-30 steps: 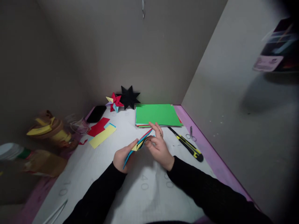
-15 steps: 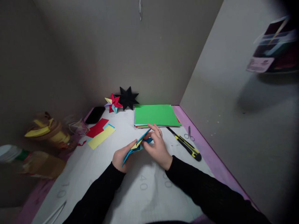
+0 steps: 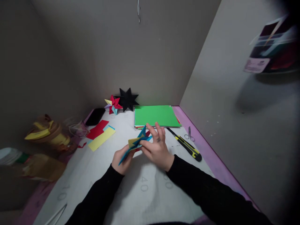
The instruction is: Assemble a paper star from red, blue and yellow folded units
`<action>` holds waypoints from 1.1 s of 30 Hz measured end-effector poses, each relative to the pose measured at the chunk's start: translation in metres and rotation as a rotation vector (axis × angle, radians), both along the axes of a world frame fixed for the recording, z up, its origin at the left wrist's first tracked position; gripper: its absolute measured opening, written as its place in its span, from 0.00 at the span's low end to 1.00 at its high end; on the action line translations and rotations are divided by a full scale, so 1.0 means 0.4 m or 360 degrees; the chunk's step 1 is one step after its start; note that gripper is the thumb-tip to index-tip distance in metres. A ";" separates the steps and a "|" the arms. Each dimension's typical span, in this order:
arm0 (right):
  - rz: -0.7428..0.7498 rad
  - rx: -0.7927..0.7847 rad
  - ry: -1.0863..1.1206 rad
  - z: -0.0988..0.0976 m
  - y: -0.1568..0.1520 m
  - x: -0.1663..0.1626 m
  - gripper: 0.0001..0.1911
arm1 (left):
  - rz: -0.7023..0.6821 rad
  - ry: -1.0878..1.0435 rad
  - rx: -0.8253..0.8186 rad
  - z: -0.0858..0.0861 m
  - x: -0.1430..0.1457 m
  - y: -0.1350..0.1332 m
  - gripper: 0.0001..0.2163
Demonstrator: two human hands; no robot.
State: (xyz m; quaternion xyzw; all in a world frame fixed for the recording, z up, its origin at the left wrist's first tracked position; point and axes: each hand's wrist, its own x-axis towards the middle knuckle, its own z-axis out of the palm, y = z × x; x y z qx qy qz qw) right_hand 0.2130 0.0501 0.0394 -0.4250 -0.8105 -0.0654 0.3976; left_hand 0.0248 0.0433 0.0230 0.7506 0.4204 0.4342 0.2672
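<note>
A folded paper star (image 3: 135, 142) in blue, yellow and some red is held above the table between both hands. My left hand (image 3: 122, 159) is closed on its lower left side, where a blue point sticks out past the fingers. On the right side, my right hand (image 3: 157, 144) pinches the star with the thumb, while its upper fingers are raised beside a blue point. Parts of the star are hidden by the fingers.
A stack of green paper (image 3: 156, 115) lies at the back, with a utility knife (image 3: 186, 145) and small scissors (image 3: 189, 135) to its right. A black paper star (image 3: 127, 99), a multicoloured star (image 3: 113, 104), a phone (image 3: 95, 116) and yellow paper (image 3: 102, 138) are at left. A clay pot (image 3: 48, 131) stands far left.
The star has been turned from nearly edge-on, so more of its points and some red show. My right fingers have straightened and lifted. The left hand stays on the star.
</note>
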 end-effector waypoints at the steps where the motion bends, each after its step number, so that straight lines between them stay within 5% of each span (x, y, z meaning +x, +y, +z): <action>1: -0.0002 -0.0039 0.0002 0.002 -0.001 -0.003 0.05 | -0.0003 0.0021 0.0013 -0.005 0.002 -0.001 0.12; 8: 0.0026 -0.0190 0.0026 0.015 0.005 -0.010 0.04 | -0.0007 0.0002 0.0012 -0.011 0.006 -0.004 0.12; 15: 0.0004 0.0298 0.0182 0.011 -0.011 -0.008 0.07 | -0.0004 -0.0024 -0.0096 -0.006 0.008 -0.011 0.14; 22: 0.0325 0.0081 0.0109 0.023 0.007 0.004 0.06 | -0.0026 0.0021 0.0007 -0.001 0.007 -0.006 0.13; 33: 0.0376 0.0076 0.0270 0.031 0.006 0.005 0.10 | -0.0161 0.0049 0.0024 0.012 0.014 -0.008 0.13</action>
